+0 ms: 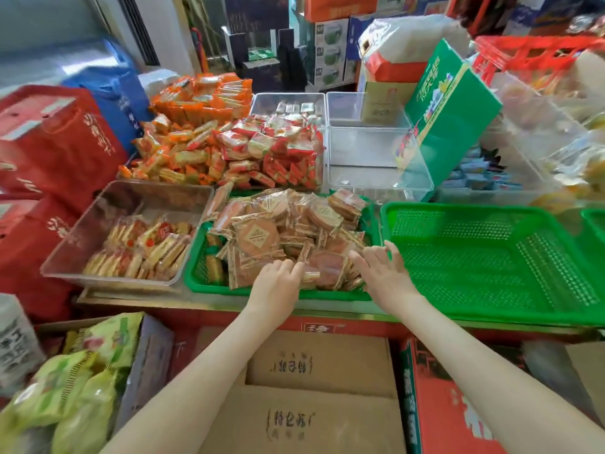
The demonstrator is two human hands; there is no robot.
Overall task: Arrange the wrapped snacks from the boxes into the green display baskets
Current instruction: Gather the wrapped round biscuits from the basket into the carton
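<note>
Both hands are reaching over the near rim of the filled green basket [196, 283] at centre. The left hand [278, 285] is laying relaxed fingers on the wrapped snacks [258, 239], grasping nothing. The right hand [381, 275] is spreading its fingers, released, at the pile's 3 o'clock edge. At 3 to 4 o'clock an empty green basket [491, 267] is sitting just beside the filled one, giving open room. At 9 o'clock a clear tray [131, 193] is holding more packets. At 6 o'clock a cardboard box [314, 371] is showing printed characters, too blurred to read. The topmost packet is bearing a gold diamond emblem.
</note>
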